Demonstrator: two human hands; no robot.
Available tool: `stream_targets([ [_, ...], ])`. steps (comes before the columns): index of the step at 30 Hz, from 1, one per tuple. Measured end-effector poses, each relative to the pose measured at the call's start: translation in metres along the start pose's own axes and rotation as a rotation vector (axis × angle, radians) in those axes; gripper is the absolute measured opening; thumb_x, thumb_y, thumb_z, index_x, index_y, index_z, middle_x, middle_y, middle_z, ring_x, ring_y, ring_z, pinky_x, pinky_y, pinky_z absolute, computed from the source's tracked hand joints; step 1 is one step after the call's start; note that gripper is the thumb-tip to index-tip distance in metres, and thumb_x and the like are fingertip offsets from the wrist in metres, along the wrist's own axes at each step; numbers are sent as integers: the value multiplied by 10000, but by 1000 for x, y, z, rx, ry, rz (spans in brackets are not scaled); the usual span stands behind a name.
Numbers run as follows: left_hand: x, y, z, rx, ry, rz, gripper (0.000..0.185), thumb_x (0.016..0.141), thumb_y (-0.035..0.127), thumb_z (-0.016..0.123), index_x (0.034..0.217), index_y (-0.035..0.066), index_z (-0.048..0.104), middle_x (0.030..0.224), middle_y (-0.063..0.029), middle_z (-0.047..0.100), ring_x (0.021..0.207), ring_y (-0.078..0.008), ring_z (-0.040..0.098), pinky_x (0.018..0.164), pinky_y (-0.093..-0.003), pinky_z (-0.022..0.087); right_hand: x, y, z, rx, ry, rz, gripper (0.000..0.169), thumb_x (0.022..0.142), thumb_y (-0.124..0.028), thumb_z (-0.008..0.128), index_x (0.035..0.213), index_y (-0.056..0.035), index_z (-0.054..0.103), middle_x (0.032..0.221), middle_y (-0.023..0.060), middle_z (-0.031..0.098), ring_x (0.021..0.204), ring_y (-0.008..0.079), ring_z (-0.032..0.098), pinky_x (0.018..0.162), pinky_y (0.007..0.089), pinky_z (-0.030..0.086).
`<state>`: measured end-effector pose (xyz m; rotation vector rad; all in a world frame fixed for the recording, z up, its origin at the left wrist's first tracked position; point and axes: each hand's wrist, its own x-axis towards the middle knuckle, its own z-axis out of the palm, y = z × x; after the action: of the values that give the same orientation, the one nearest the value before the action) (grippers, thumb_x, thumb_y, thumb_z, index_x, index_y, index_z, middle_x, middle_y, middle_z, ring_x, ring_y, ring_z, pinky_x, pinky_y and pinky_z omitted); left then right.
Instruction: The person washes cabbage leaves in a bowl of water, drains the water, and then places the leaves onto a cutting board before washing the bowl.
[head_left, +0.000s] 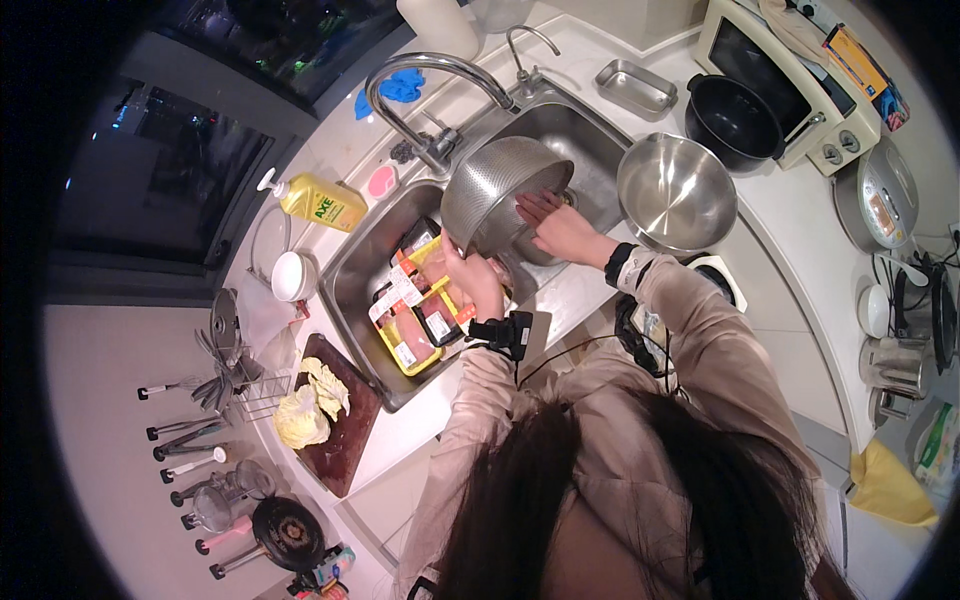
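A perforated stainless steel colander (487, 187) is tilted over the divider of the double sink, its mouth turned to the right. Gripping its lower left rim is my left hand (475, 279). My right hand (559, 231) reaches to the mouth with fingers extended, and I see nothing held in it; its fingertips are at the inside of the bowl. Below my left hand, several packs of raw meat in yellow and black trays (409, 341) lie in the left basin (349, 300). The right basin (592, 142) lies beyond the colander.
The chrome faucet (442, 64) arches over the sink. A steel bowl (675, 191) and black pot (731, 124) stand to the right. Cabbage leaves (304, 420) lie on a cutting board (341, 450) to the left, near a yellow AXE soap bottle (322, 201) and white bowls (292, 276).
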<state>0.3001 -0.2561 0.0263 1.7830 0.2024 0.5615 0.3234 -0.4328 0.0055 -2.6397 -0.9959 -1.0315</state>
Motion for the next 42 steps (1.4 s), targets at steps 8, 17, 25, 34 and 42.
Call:
stream_targets([
  [8,-1,-8,-5,-35,20,-30,528,760,-114,413,1285,-51,428,1160,-199,572,1044,-290,563,899,-321,407,3,-7,-2,169,-173,62,245,768,-218,549,914,-39,633,1001,115,614,938,245,587,833,374,444],
  [17,-1,2,-11,-104,85,-53,531,759,-125,390,1284,-58,422,1175,-190,565,1060,-259,553,926,-299,390,0,-7,-22,383,-352,143,162,724,-151,576,846,-52,618,875,86,620,851,247,592,712,340,474],
  [25,-2,-5,-8,-227,130,-167,476,791,-113,394,1260,-45,441,1146,-145,573,1035,-248,555,918,-313,394,-18,-8,-5,707,-312,839,158,815,-145,578,859,5,607,791,117,619,728,278,619,657,371,492],
  [34,-23,58,1,-493,168,-519,532,762,-141,401,1274,3,392,1215,-123,493,1075,-216,508,898,-330,429,-6,-25,29,919,-2,1119,387,757,-274,727,947,34,592,617,84,613,516,135,597,518,275,467],
  [42,-16,0,-15,-583,226,-453,528,769,-119,447,1282,-9,383,1218,-143,498,1042,-248,526,767,-348,502,4,19,38,1102,266,1240,254,799,-134,656,992,22,599,650,100,626,514,142,602,509,261,458],
])
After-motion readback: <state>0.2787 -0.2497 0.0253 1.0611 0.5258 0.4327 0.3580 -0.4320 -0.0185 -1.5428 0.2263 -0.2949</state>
